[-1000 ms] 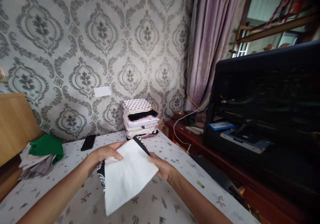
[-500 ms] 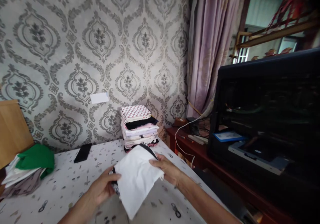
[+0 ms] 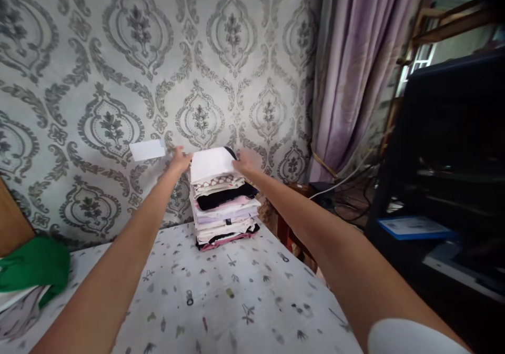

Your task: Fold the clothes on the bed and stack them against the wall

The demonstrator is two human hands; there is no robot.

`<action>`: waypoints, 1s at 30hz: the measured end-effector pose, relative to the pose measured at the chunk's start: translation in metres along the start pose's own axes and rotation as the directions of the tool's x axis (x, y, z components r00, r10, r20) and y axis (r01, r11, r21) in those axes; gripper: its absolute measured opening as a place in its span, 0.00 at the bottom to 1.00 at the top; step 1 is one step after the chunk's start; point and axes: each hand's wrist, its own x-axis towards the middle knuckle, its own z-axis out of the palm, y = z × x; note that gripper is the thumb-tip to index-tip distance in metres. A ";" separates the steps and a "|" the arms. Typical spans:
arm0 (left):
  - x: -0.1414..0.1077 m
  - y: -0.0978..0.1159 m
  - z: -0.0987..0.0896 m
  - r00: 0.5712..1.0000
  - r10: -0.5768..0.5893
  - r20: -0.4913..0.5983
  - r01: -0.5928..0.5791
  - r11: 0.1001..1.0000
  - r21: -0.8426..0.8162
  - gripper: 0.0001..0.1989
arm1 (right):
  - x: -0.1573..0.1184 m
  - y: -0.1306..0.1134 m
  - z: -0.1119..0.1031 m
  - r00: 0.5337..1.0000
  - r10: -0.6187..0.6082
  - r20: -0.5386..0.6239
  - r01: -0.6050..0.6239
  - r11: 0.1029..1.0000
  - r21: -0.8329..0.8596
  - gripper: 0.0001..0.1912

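Observation:
A folded white cloth [image 3: 213, 165] with a dark edge at its upper right lies on top of a tall stack of folded clothes [image 3: 226, 209]. My left hand [image 3: 180, 160] is at the cloth's left edge, fingers apart and their tips close to it. At the right edge, my right hand [image 3: 245, 163] has its thumb by the cloth; its other fingers are blurred but look spread. Beneath the cloth, the stack shows patterned, black, pink and white layers. Both arms stretch far forward.
The stack stands on a bed-like surface with a printed white cover [image 3: 213, 291], against a patterned wall [image 3: 232, 80]. A green cloth [image 3: 35, 270] lies over other clothes at left. At right are a purple curtain [image 3: 347, 80], cables and a large black casing [image 3: 445, 159].
Both hands have moved forward with the white cloth, which now lies on the stack. The fingers have loosened from it. The view has moved closer to the wall.

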 end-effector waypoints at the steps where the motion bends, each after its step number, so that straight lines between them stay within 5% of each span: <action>1: 0.001 -0.011 0.007 0.999 0.021 0.050 -0.023 0.999 0.034 0.24 | 0.002 0.004 0.006 1.000 0.009 0.016 -0.008 0.999 -0.046 0.21; 5: -0.004 -0.041 0.033 0.977 0.102 0.185 -0.125 0.985 0.116 0.22 | -0.007 0.006 0.027 1.000 0.025 0.012 -0.022 0.985 -0.168 0.20; 9: -0.019 -0.045 0.045 0.975 0.107 0.193 -0.136 0.980 0.145 0.27 | -0.029 -0.011 0.055 0.967 -0.248 -0.051 0.217 0.917 -0.335 0.24; 11: -0.045 -0.054 0.040 0.963 0.202 0.178 -0.227 0.964 0.138 0.30 | -0.038 -0.014 0.071 0.936 -0.344 0.077 0.347 0.862 -0.370 0.26; 12: -0.065 -0.062 0.035 0.939 0.297 0.172 -0.320 0.938 0.131 0.31 | -0.041 -0.013 0.078 0.932 -0.326 0.156 0.361 0.864 -0.350 0.26; 14: -0.119 -0.084 0.016 0.927 0.312 0.207 -0.347 0.923 0.166 0.33 | -0.039 -0.006 0.091 0.933 -0.309 0.186 0.356 0.871 -0.338 0.27; 17: -0.213 -0.124 -0.031 0.862 0.335 0.381 -0.443 0.863 0.243 0.31 | -0.025 0.004 0.103 0.899 -0.354 0.258 0.425 0.849 -0.316 0.27; 19: -0.260 -0.152 -0.077 0.887 0.155 0.435 -0.367 0.807 0.462 0.28 | -0.017 0.006 0.105 0.892 -0.364 0.267 0.437 0.846 -0.306 0.27; 21: -0.281 -0.180 -0.132 0.931 -0.022 0.365 -0.248 0.697 0.673 0.25 | -0.015 0.005 0.103 0.895 -0.360 0.262 0.435 0.834 -0.340 0.27; 26: -0.253 -0.232 -0.270 0.991 -0.136 -0.007 0.072 0.478 0.875 0.24 | -0.028 -0.006 0.101 0.904 -0.374 0.208 0.428 0.780 -0.456 0.26; 30: -0.226 -0.256 -0.333 0.984 -0.150 -0.097 0.125 0.193 0.973 0.20 | -0.043 -0.020 0.101 0.924 -0.356 0.141 0.375 0.763 -0.527 0.27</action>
